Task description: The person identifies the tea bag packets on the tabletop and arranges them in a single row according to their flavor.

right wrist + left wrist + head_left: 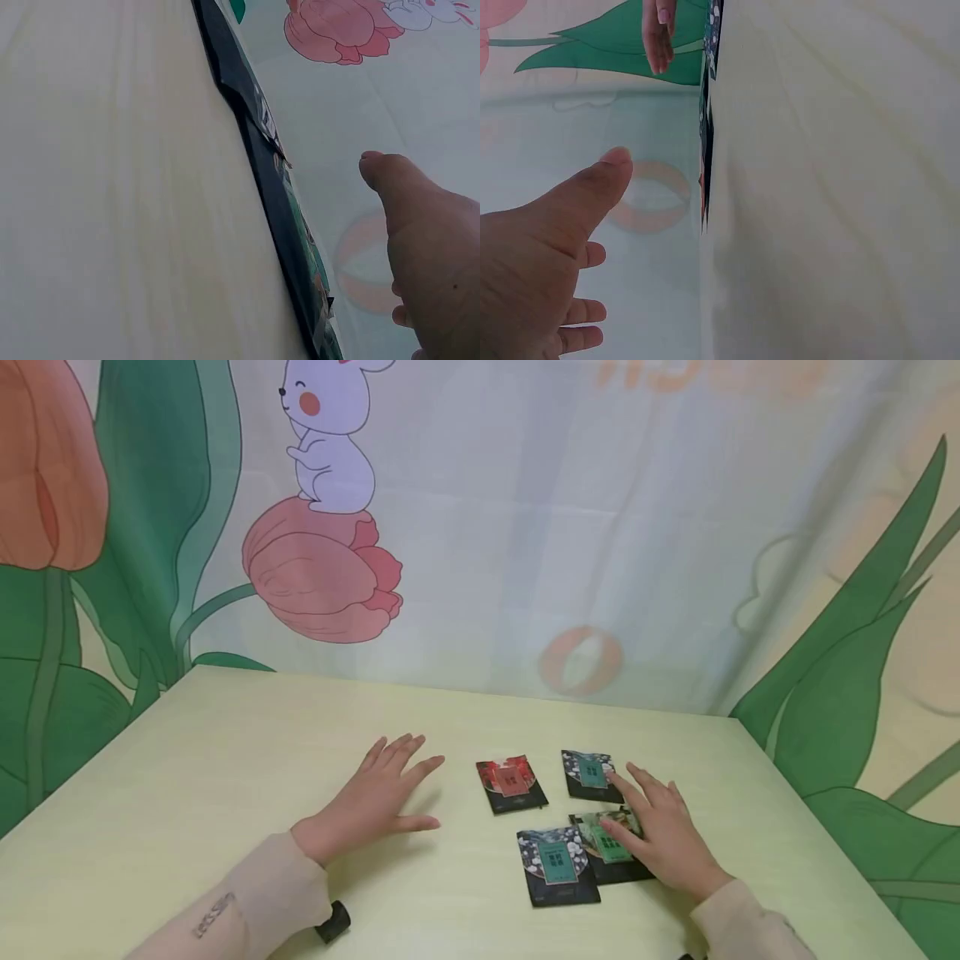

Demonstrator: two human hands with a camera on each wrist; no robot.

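Note:
Several flat dark sachets lie on the table. A red-labelled sachet [512, 783] is at the back, with a teal-labelled, blossom-printed sachet [590, 774] to its right. In front, a second teal-labelled sachet [558, 866] overlaps the left edge of a green-labelled sachet [609, 845]. My left hand [375, 802] hovers left of the red-labelled one with spread fingers, holding nothing. Over the right side of the green-labelled sachet, my right hand [660, 835] has its fingers extended and grips nothing. The right wrist view shows the thumb [397, 180] apart from the sachets' edges.
The pale yellow table [187, 777] ends at a curtain [487, 527] printed with tulips and a white rabbit. A black band [333, 922] shows under the left wrist.

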